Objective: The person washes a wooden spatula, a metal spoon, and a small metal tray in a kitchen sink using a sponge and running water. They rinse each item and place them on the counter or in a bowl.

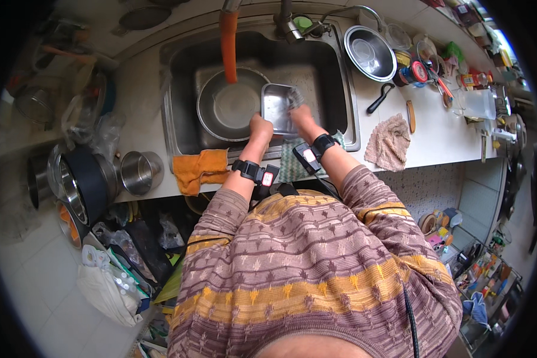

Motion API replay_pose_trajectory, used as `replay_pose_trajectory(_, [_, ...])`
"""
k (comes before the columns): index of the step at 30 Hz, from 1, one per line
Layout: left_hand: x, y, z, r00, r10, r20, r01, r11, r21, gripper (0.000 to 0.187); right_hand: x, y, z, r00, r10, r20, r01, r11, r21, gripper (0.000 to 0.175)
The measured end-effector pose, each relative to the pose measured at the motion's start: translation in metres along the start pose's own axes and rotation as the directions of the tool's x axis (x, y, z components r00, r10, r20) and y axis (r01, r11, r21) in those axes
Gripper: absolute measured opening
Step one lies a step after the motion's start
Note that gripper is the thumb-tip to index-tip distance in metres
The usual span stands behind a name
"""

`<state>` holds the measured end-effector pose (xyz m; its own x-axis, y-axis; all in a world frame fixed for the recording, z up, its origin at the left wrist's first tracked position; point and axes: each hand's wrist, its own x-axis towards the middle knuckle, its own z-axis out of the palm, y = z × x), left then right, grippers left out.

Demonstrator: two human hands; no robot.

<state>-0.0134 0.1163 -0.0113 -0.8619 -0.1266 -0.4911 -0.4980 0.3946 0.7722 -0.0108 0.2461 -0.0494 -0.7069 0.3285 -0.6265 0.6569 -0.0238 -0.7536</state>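
My left hand (260, 128) grips the near left edge of a rectangular stainless-steel pan (275, 105), which is tilted over the sink (329, 74). My right hand (303, 117) holds a greyish scrubber (295, 96), perhaps steel mesh, against the pan's right side; it is blurred. Left of the pan, a round metal basin (212, 96) sits in the sink with what looks like water in it. An orange hose (229, 49) on a tap hangs over the basin. Part of the basin's right side is hidden by the pan.
An orange cloth (200, 170) and a green checked cloth (291, 156) drape over the front edge. On the right lie a metal bowl (369, 53), a black-handled peeler (380, 98) and a beige cloth (388, 141). A steel pot (136, 172) stands left. A second faucet (291, 29) is behind.
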Motion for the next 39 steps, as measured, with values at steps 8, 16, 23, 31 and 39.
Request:
replay_pose_trajectory(8, [0.006,0.015,-0.001,0.942,-0.128,0.309,0.289,0.778,-0.559,0.029,-0.016,-0.047,-0.031,0.892,-0.451,-0.033,0.425,0.86,-0.282,0.028])
replay_pose_trajectory(16, [-0.02,0.04,-0.025,0.912,0.001,0.41,0.252,0.786,-0.564,0.061,-0.057,-0.073,-0.023,0.664,-0.675,0.321,0.672,0.351,-0.652,0.059])
replay_pose_trajectory(23, [-0.038,0.04,-0.021,0.874,0.136,0.467,0.216,0.752,-0.623,0.061,-0.021,-0.077,0.014,0.816,-0.524,0.245,0.578,0.749,-0.323,0.033])
replay_pose_trajectory(31, [-0.026,0.027,-0.042,0.903,0.052,0.427,0.255,0.736,-0.628,0.063,-0.026,-0.066,-0.001,0.537,-0.25,0.806,0.843,0.122,-0.524,0.015])
replay_pose_trajectory(39, [-0.026,0.035,-0.03,0.885,0.002,0.466,0.306,0.752,-0.584,0.058,-0.023,-0.075,0.03,0.504,-0.726,0.468,0.855,0.344,-0.388,0.024])
